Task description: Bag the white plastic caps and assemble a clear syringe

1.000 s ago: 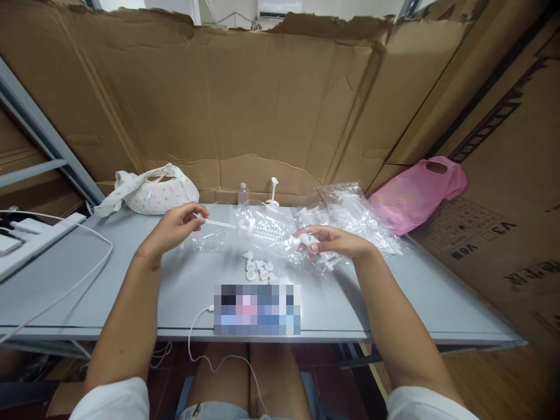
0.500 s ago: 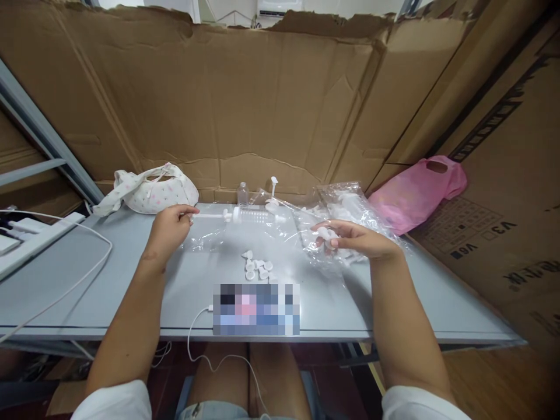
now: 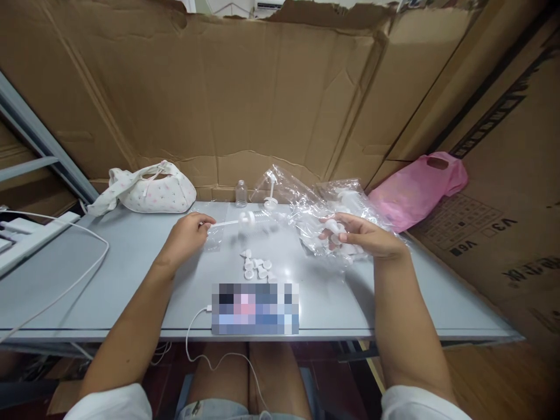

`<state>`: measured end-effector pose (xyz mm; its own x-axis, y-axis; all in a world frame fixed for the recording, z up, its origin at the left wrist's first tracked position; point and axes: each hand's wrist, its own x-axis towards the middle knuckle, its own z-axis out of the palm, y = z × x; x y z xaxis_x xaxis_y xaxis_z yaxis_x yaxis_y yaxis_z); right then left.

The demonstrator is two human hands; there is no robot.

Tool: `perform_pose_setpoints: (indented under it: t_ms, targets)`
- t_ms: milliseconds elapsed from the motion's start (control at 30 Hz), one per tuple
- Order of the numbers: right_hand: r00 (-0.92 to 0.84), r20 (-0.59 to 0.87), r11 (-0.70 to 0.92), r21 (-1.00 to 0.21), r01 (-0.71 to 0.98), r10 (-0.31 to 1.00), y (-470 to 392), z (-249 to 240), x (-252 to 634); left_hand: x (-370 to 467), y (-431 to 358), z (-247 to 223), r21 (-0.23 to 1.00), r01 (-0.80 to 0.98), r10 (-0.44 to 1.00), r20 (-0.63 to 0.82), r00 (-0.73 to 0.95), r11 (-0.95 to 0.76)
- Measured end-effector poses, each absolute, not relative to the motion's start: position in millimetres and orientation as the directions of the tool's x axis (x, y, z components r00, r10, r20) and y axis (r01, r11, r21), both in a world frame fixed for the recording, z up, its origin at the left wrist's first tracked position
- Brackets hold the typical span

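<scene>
My left hand [image 3: 189, 234] pinches the end of a thin white rod [image 3: 225, 223]. The rod leads to a white collar [image 3: 247, 219] on a clear ribbed tube [image 3: 266, 224], held on its side above the table and blurred. My right hand [image 3: 365, 234] closes its thumb and fingers around several small white plastic pieces [image 3: 334, 227]. Behind and below those fingers lies a crinkled clear plastic bag [image 3: 306, 219] with more white parts. Between my hands, nearer to me, sits a loose group of white caps [image 3: 257, 265].
At the back stand a small clear bottle [image 3: 241, 193] and a white upright part with a round base [image 3: 270, 202]. A white cloth bag [image 3: 161, 195] lies back left, a pink plastic bag [image 3: 415, 195] back right. A blurred-out device [image 3: 255, 309] with a cable lies at the front edge.
My left hand has moved right with the rod and ribbed tube. The clear bag's upper edge has risen at the middle. My right hand has shifted slightly right, still holding white pieces.
</scene>
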<state>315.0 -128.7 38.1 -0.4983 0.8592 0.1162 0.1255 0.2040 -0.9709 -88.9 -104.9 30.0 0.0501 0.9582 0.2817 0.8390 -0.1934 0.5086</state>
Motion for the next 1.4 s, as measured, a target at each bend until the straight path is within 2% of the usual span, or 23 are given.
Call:
perform_pose_setpoints:
  t_ms: [200,367,567,667,733,833,933,1033,1100,1233,1300,1400]
  targets:
    - [-0.511,0.123,0.216,-0.968,0.127,0.851,-128,36,314,-68,-103,15,0.442,0.852,0.954,0.230,0.193,-0.279]
    - [-0.517,0.108,0.208,-0.968,0.140,0.849,-127,36,310,-58,-98,1,0.382,0.873,0.945,0.237,0.224,-0.303]
    - [-0.560,0.086,0.203,-0.967,0.152,0.824,-124,33,306,-60,-93,-8,0.407,0.855,0.940,0.245,0.236,-0.320]
    - [-0.570,0.070,0.192,-0.969,0.156,0.819,-122,30,303,-59,-97,-4,0.411,0.842,0.918,0.328,0.222,-0.350]
    - [-0.578,0.053,0.177,-0.971,0.160,0.815,-120,27,300,-57,-102,2,0.449,0.808,0.884,0.434,0.176,-0.381]
    - [-0.615,0.010,0.144,-0.975,0.169,0.789,-117,23,293,-54,-109,14,0.602,0.650,0.828,0.555,0.078,-0.464]
    - [-0.681,-0.034,0.123,-0.976,0.181,0.731,-116,21,284,-52,-112,21,0.820,0.309,0.874,0.477,0.098,-0.482]
    - [-0.733,-0.057,0.128,-0.973,0.194,0.678,-116,19,276,-50,-111,22,0.936,0.049,0.926,0.336,0.170,-0.349]
    - [-0.744,-0.076,0.124,-0.970,0.210,0.664,-116,18,272,-50,-110,22,0.936,0.060,0.934,0.340,0.112,-0.348]
    - [-0.756,-0.107,0.109,-0.967,0.230,0.645,-115,16,269,-49,-113,22,0.855,0.221,0.873,0.487,-0.030,-0.469]
    - [-0.765,-0.105,0.109,-0.968,0.224,0.635,-115,16,269,-47,-117,24,0.855,0.181,0.866,0.499,-0.028,-0.486]
    - [-0.768,-0.100,0.113,-0.969,0.219,0.632,-116,16,268,-48,-121,30,0.897,0.080,0.901,0.434,0.021,-0.434]
